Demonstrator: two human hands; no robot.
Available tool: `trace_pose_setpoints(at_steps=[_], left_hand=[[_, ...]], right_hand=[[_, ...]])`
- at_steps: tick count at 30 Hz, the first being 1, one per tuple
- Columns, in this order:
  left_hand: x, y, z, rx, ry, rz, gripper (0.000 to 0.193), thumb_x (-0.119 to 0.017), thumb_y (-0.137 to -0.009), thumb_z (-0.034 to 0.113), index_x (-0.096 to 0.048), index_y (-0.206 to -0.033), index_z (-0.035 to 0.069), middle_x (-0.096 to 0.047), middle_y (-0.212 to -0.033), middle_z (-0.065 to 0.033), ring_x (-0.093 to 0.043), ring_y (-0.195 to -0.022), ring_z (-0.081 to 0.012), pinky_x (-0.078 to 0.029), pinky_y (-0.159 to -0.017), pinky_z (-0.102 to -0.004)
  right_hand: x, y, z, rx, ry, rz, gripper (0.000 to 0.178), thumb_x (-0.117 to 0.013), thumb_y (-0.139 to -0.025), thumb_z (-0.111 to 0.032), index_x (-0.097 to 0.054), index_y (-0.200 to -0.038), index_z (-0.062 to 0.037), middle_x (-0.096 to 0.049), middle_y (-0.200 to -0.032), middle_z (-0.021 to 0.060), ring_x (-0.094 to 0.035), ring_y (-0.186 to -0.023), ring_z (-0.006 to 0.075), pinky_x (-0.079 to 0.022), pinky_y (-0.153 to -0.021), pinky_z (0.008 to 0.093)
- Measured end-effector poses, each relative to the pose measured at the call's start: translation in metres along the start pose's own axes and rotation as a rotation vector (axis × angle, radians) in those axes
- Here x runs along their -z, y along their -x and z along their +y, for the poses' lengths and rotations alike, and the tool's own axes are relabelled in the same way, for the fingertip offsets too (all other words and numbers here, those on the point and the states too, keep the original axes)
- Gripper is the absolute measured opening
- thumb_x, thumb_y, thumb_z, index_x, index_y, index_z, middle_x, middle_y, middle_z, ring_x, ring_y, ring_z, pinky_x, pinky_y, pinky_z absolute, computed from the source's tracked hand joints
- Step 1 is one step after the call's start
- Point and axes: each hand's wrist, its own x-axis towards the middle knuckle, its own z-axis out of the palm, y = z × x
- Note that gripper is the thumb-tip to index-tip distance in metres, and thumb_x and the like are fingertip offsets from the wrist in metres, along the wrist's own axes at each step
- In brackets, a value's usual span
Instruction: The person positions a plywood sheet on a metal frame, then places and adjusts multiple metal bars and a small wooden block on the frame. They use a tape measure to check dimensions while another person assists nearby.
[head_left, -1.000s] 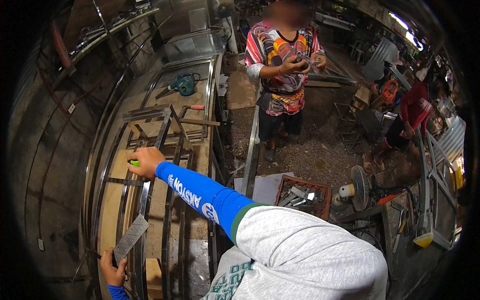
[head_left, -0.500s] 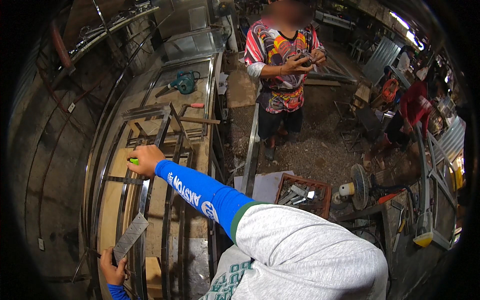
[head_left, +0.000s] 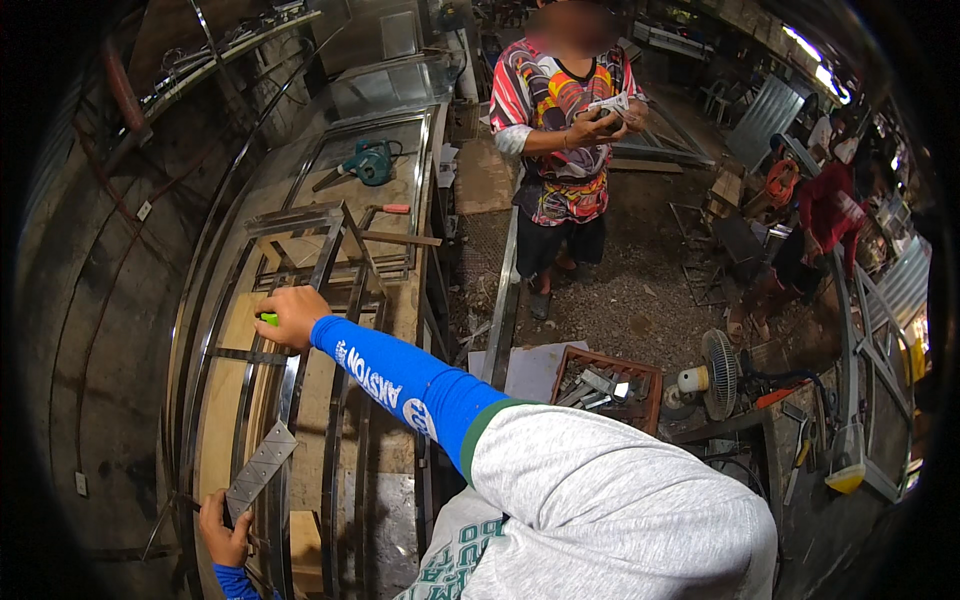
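Note:
My right hand [head_left: 292,318], its arm in a blue sleeve, is closed round a small bright green object [head_left: 268,318], mostly hidden by the fingers. It is over the dark metal frame [head_left: 240,385], above a flat crossbar [head_left: 248,356]. Lower down, my left hand [head_left: 226,535] grips the lower end of a grey metal plate [head_left: 262,468] with rows of small marks or holes. The plate slants across the frame's long bars. A pale wooden board [head_left: 218,430] shows between the bars.
A teal power blower [head_left: 368,164] and a red-handled tool [head_left: 396,209] lie farther along the bench. Across from me a person [head_left: 565,130] handles something small. A crate [head_left: 640,395] of metal scraps and a fan [head_left: 718,372] stand at right. Another person [head_left: 835,215] bends beyond.
My hands have barely moved. The person across from me has turned the small thing in their hands, and a pale part of it now shows.

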Motion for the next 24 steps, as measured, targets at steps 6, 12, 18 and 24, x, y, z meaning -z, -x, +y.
trace_pose_setpoints(at_steps=[6, 12, 18, 24], left_hand=[[0.0005, -0.0008, 0.0052, -0.022, 0.006, 0.014, 0.06, -0.078, -0.084, 0.042, -0.061, -0.117, -0.006, -0.058, -0.1, -0.0199, -0.058, -0.097, -0.0396, -0.045, -0.087, -0.0454], [-0.0001, -0.0017, 0.0033, -0.045, -0.002, 0.02, 0.061, -0.079, -0.084, 0.042, -0.062, -0.116, -0.006, -0.058, -0.099, -0.0203, -0.058, -0.095, -0.0401, -0.046, -0.085, -0.0455], [-0.0002, -0.0021, 0.0027, -0.058, -0.018, 0.017, 0.061, -0.079, -0.084, 0.042, -0.061, -0.117, -0.006, -0.058, -0.099, -0.0205, -0.059, -0.094, -0.0407, -0.046, -0.084, -0.0452], [-0.0019, -0.002, -0.0001, -0.089, -0.017, 0.03, 0.056, -0.08, -0.082, 0.034, -0.061, -0.117, -0.005, -0.057, -0.097, -0.0202, -0.059, -0.092, -0.0406, -0.046, -0.083, -0.0456]], right_hand=[[-0.0004, 0.0011, 0.0009, 0.027, -0.005, 0.009, 0.041, -0.064, -0.089, -0.047, -0.08, -0.103, -0.0123, -0.073, -0.09, 0.0169, -0.07, -0.088, 0.0387, -0.055, -0.079, 0.0505], [0.0, 0.0017, 0.0007, 0.04, -0.018, 0.014, 0.039, -0.065, -0.087, -0.046, -0.08, -0.104, -0.0131, -0.072, -0.088, 0.0169, -0.07, -0.088, 0.0387, -0.055, -0.079, 0.0508], [0.0004, 0.0012, 0.0009, 0.022, 0.005, -0.009, 0.04, -0.064, -0.088, -0.046, -0.08, -0.104, -0.0131, -0.072, -0.091, 0.0168, -0.07, -0.089, 0.0381, -0.055, -0.08, 0.0502], [-0.0002, 0.0018, 0.0006, 0.027, -0.013, -0.002, 0.041, -0.064, -0.088, -0.047, -0.08, -0.105, -0.0134, -0.072, -0.091, 0.0166, -0.07, -0.089, 0.038, -0.055, -0.081, 0.0497]])
